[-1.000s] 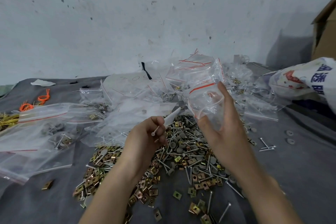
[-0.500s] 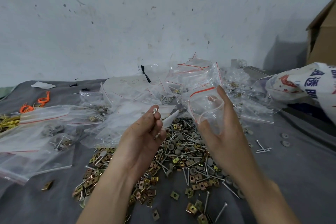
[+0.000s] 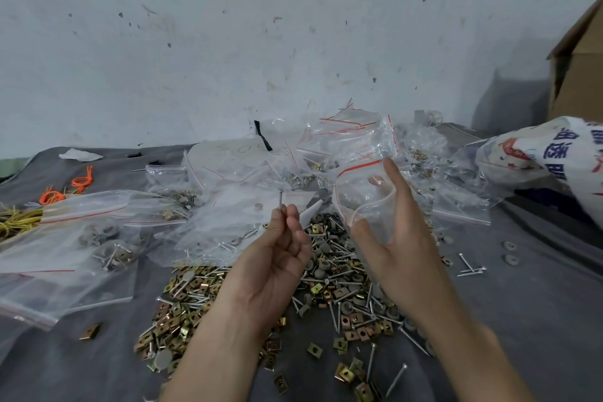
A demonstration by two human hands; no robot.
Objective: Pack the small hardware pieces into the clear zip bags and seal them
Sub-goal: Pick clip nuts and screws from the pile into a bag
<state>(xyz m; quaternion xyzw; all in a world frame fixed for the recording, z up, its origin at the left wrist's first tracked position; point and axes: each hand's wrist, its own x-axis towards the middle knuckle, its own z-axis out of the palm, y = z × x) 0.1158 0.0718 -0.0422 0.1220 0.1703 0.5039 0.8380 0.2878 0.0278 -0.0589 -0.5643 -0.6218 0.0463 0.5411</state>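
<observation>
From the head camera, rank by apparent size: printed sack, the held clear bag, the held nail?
1. printed sack, partly cut off by the edge
2. held clear bag
3. held nail, clearly smallest

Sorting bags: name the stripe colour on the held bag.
Red stripe along the bag mouth, head view.

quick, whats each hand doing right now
Left hand: pinching a nail upright in its fingertips.
Right hand: holding a clear zip bag, whose mouth looks open.
</observation>
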